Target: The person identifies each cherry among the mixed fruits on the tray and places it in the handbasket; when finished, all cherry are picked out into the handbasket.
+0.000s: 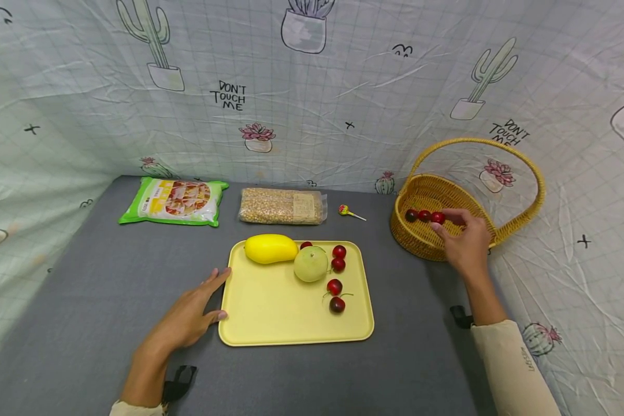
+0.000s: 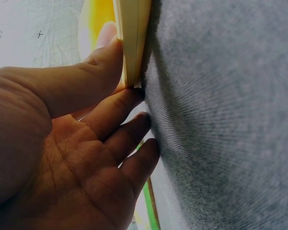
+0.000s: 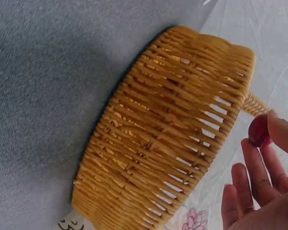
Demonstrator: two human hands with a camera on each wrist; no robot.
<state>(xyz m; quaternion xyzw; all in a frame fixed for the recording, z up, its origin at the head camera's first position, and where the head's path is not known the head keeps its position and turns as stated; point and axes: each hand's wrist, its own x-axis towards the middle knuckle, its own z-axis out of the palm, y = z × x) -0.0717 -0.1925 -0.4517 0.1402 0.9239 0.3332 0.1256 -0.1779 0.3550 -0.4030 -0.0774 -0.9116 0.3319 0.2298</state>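
My right hand pinches a dark red cherry between thumb and fingertips, over the wicker basket. Two more cherries show inside the basket, beside the held one. In the right wrist view, the held cherry is near the basket's rim. At the left edge of the pale yellow tray, my left hand touches the rim with extended thumb and fingers. The tray bears a smooth yellow mango-like fruit, a round pale-green fruit and several cherries, some with stems.
Behind the tray lie a green-edged food bag, a clear pack of yellowish grains and a lollipop. The basket's tall handle arches beside my right hand. A printed cloth hangs around the grey table.
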